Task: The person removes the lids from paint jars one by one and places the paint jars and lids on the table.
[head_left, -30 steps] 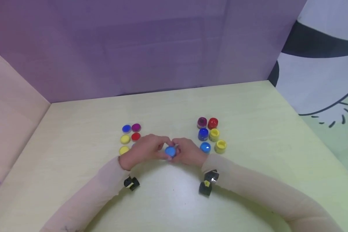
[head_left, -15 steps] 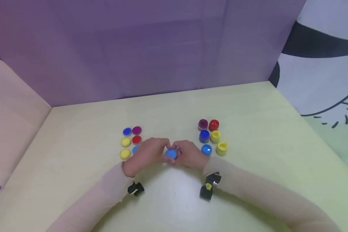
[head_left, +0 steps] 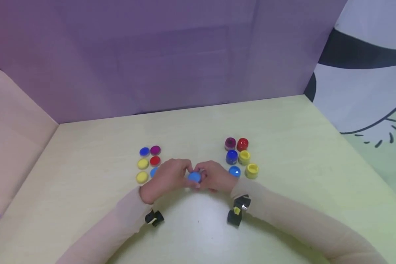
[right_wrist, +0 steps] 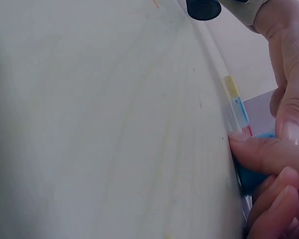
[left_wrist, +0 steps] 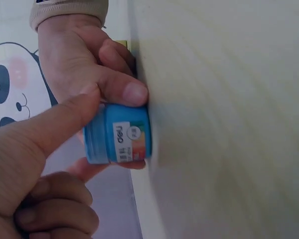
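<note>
A light blue paint jar with a printed label stands upright close over the table between both hands. On its top is a light blue lid. My left hand pinches the lid's rim between thumb and index finger, its other fingers curled in. From the other side my right hand grips the jar's body low down, the thumb along its side. In the right wrist view the fingers cover most of the jar. Behind the left hand, a second light blue lid is partly hidden.
Left of the hands lie loose lids: blue, purple, red and yellow. To the right stand several uncovered paint jars, among them a red jar, a yellow jar and a light blue jar beside the right wrist.
The head view has tipped slightly, so everything sits a little lower. Around the lid, the left thumb has shifted a bit to the right; both hands stay on the paint jar.
</note>
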The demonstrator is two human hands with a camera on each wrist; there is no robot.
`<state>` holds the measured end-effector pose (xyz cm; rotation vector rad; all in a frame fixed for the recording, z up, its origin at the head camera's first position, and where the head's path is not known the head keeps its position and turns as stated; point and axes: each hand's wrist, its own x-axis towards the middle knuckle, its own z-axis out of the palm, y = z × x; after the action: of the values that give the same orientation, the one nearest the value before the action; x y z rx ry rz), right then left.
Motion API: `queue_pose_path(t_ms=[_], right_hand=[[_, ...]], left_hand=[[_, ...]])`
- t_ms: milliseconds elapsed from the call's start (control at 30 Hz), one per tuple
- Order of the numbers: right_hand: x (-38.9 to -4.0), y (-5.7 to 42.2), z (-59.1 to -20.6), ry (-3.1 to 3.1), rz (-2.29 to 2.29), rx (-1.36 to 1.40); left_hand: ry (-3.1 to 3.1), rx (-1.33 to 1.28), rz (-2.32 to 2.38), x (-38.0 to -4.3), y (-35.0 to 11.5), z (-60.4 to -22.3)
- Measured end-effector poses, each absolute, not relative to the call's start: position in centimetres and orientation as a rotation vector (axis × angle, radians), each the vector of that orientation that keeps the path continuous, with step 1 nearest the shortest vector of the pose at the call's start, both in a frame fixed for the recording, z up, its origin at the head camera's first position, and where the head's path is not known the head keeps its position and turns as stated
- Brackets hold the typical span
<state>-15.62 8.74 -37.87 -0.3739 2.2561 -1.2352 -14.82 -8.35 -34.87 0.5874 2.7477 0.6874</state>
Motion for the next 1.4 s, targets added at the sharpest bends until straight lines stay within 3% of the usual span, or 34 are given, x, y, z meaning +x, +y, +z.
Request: queue_pose_path(t_ms=[500,700,1133,1400], right_hand=[[-15.7,8.9,-38.1,2.202,-1.23,-0.341],[-15.7,8.9,-37.9,2.206,-1.208,-0.365],[-15.8,8.8,-37.4,2.194,-1.207,-0.363],[-15.7,9.0,-37.6,2.193,-1.249,-0.374]], left_hand=[[2.428,1.176,0.707,-17.1,-10.7,-34.5],[2.372,1.285,0.673,-17.8,-10.8,-34.3],[2.532,1.22,0.64,-17.6,-10.2,-34.4],[2.676,0.921,0.711,-16.1,-9.4,-35.7]])
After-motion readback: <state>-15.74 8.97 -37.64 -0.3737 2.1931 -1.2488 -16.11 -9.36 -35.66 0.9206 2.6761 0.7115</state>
